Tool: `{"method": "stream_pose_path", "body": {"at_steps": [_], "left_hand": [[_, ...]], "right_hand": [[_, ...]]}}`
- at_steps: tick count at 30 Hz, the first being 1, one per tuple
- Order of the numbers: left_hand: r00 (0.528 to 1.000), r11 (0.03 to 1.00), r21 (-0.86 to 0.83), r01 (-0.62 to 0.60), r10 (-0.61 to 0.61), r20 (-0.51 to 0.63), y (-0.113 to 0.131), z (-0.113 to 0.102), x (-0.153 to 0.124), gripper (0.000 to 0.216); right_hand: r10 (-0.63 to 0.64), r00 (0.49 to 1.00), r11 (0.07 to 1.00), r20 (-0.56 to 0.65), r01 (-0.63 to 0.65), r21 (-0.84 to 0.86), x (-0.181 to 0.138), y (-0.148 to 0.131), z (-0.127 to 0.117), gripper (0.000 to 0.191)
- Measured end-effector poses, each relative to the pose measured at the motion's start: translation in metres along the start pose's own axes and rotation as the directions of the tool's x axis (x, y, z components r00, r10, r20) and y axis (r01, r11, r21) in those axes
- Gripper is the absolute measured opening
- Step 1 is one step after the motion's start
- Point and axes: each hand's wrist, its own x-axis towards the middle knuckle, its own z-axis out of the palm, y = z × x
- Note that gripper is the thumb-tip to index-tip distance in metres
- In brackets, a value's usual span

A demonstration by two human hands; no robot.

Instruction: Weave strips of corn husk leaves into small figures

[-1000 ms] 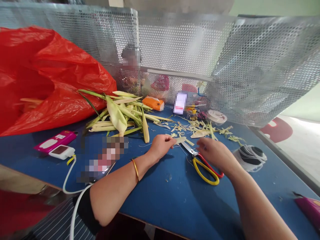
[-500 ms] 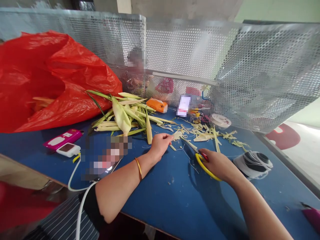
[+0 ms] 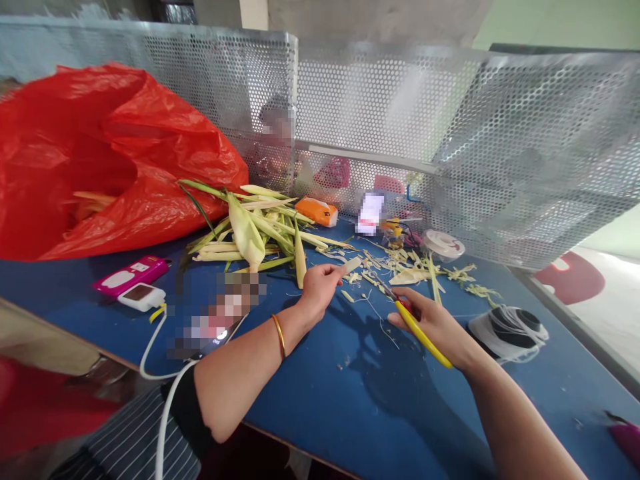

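Pinched in the fingertips of my left hand (image 3: 319, 291) is a small pale piece of corn husk (image 3: 352, 265). My right hand (image 3: 440, 327) is closed round scissors with yellow and red handles (image 3: 423, 333). Their blades point toward the husk piece, a short gap away from it; the handle is turned edge-on to me. Cut husk scraps (image 3: 407, 275) and thin fibres are scattered on the blue table (image 3: 320, 400) beyond both hands. A pile of larger corn husks (image 3: 245, 233) lies at the back, left of my left hand.
A red plastic bag (image 3: 165, 147) bulges at the left. Beside my left arm lie a blurred phone (image 3: 213, 327), a white cable and a magenta device (image 3: 133, 275). White thread on a black spool (image 3: 510, 330) stands right of my right hand. A perforated metal screen (image 3: 370, 100) borders the back.
The scissors have turned in my right hand from showing an open yellow loop to edge-on, and their tips have drawn back slightly from the husk. The husk piece has tilted in my left fingers.
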Motion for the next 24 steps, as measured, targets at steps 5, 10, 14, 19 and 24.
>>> {"method": "stream_pose_path", "body": {"at_steps": [5,10,14,19,24], "left_hand": [[0.999,1.000,0.021,0.018,-0.019,0.031,-0.0001,0.0021,-0.0035,0.020],[0.998,1.000,0.024,0.007,-0.009,0.061,-0.0028,0.0032,-0.0048,0.024],[0.997,1.000,0.025,0.000,-0.002,0.079,-0.0059,0.0033,-0.0043,0.028],[0.997,1.000,0.027,0.009,-0.011,0.083,-0.0074,0.0037,-0.0034,0.027],[0.997,1.000,0.010,0.026,-0.027,0.074,-0.0054,0.0044,-0.0042,0.024]], "right_hand": [[-0.009,1.000,0.999,-0.014,0.008,-0.031,0.0015,0.0002,0.0042,0.047],[0.001,1.000,0.999,0.012,0.000,-0.048,0.0020,-0.0011,0.0078,0.041],[0.020,1.000,1.000,0.012,-0.019,-0.024,0.0036,0.0030,0.0093,0.044],[0.018,0.999,1.000,0.033,-0.017,-0.019,0.0056,0.0054,0.0090,0.049],[0.020,0.999,0.998,0.039,-0.018,-0.062,0.0045,0.0002,0.0092,0.054]]}}
